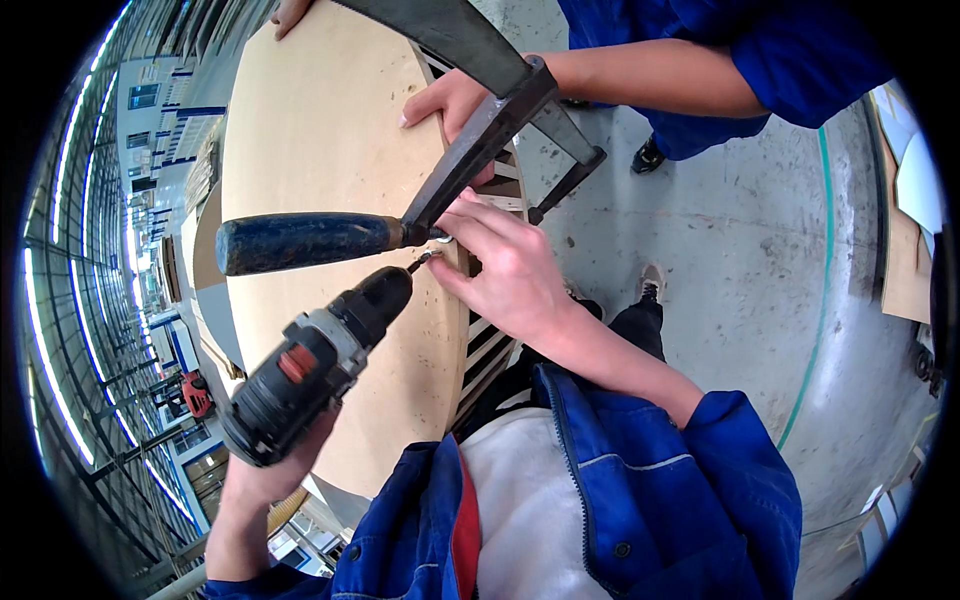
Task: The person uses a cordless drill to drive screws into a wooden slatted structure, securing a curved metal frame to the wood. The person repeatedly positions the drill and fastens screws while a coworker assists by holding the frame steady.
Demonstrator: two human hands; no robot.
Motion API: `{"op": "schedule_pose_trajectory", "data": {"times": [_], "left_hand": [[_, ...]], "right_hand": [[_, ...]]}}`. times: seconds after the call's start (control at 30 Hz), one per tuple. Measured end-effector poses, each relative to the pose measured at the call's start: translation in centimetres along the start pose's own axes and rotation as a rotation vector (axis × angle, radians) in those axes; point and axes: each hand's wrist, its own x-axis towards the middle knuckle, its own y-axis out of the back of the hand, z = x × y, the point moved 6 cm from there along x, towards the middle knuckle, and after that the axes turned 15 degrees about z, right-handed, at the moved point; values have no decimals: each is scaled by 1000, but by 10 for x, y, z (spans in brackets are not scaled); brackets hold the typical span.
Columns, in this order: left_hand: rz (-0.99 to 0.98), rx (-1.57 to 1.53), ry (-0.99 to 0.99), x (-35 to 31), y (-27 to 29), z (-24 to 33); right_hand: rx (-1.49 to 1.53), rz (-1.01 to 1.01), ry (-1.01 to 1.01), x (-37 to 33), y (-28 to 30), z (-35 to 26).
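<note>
Drill (300, 375) in black and grey sits at eight o'clock in the head view, its bit pointing toward two o'clock over a pale wooden panel (320, 130). We see our left hand (287, 468) closed round its handle, which the body largely hides; whether a finger presses the trigger, we cannot tell. Our right hand (505, 265), just off the centre toward one o'clock, holds no tool; its thumb and fingers bend at the panel's edge, right beside the bit's tip. Whether they pinch something tiny there, we cannot make out.

We judge the drill heavy, hard and stiff, its weight mostly in the thick body, so we do best with a full-palm hold on the handle and the wrist in line with the bit; the slim bit is no place for fingers. The panel looks stiff but broad, best steadied by its rim, as a co-worker's hand (455, 105) does at twelve o'clock.

Between nine and ten o'clock lies the dark handle of a metal clamp (480, 150), whose arm slants toward one o'clock. We expect it to be heavy and rigid; that thick, worn handle, perhaps a little slick, suits a whole-hand grasp.
</note>
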Motion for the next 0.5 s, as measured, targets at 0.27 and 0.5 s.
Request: {"op": "schedule_pose_trajectory", "data": {"times": [0.27,0.5], "left_hand": [[-148,31,270,33,22,11],[-171,84,245,41,26,24]], "right_hand": [[10,34,7,-2,-1,3],[-32,49,15,-6,-3,2]]}}
